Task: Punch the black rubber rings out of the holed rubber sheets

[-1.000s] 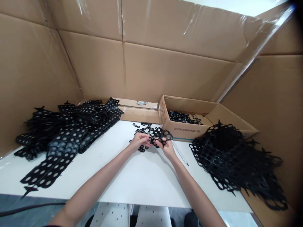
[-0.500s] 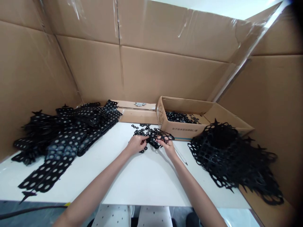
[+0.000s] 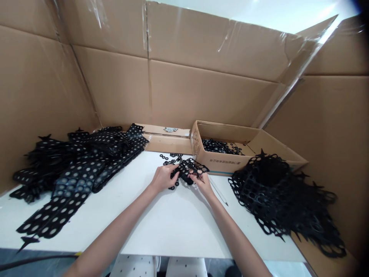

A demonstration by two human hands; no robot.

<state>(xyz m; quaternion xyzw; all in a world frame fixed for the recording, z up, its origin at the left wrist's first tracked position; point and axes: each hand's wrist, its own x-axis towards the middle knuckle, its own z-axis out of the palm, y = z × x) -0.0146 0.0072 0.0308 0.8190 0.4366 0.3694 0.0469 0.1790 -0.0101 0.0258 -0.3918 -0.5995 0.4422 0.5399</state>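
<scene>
Between my hands, over the white table, is a black perforated rubber sheet [image 3: 188,166] with large holes. My right hand [image 3: 201,182] grips its right end between thumb and fingers. My left hand [image 3: 165,177] is closed at the sheet's left end, thumb and fingers pinching there; whether a ring or the sheet itself lies between them is hidden. Small black rings [image 3: 172,157] are scattered on the table just beyond and beneath my left hand.
Left lies a heap of black sheets with pale dots [image 3: 86,165]. An open cardboard box [image 3: 221,161] holding many black rings [image 3: 220,146] stands behind right. Holed black sheets [image 3: 276,192] are piled right. A thin pointed tool [image 3: 219,192] lies beside my right hand. Cardboard walls [image 3: 207,88] surround the table.
My left hand has turned slightly, its thumb now further from the fingertips' earlier position. The holed sheet has shifted a little left and bunched in my right hand. The view tilts slightly up.
</scene>
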